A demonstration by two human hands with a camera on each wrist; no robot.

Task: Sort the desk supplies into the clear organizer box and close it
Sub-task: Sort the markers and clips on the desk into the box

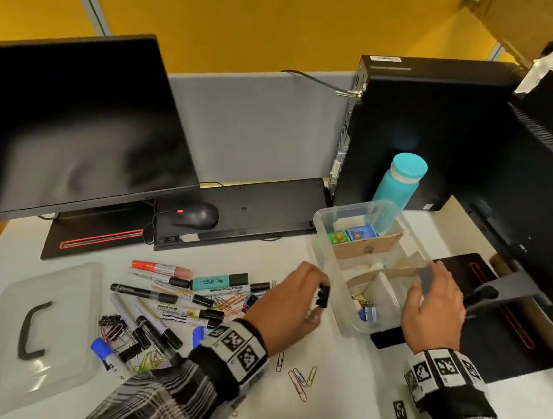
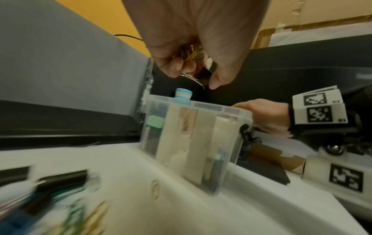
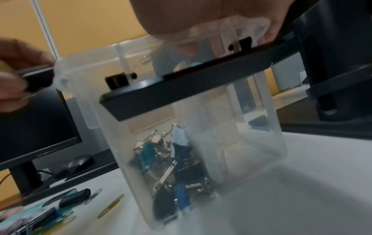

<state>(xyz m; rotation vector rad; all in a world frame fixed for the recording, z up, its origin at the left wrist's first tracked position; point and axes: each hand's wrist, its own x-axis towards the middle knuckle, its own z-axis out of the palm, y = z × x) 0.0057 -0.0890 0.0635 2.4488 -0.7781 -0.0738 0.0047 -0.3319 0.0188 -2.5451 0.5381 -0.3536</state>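
Observation:
The clear organizer box (image 1: 321,226) stands open right of centre, split by cardboard dividers. Binder clips (image 1: 365,310) lie in its near compartment and show through the wall (image 3: 171,167) in the right wrist view. My left hand (image 1: 314,293) hovers just left of the box and pinches a black binder clip (image 1: 323,295) between thumb and fingers (image 2: 203,76); some paper clips (image 2: 191,52) are tucked in its palm. My right hand (image 1: 431,289) holds the box's right wall, thumb inside, fingers outside. Markers and pens (image 1: 183,288) lie heaped at left. The clear lid (image 1: 69,289) lies far left.
Loose paper clips (image 1: 300,377) lie near the front edge. A monitor (image 1: 71,124), a mouse (image 1: 197,215) and a keyboard tray stand behind. A teal bottle (image 1: 399,182) and a black computer tower (image 1: 416,122) are behind the box. A second monitor's stand (image 1: 500,286) is at right.

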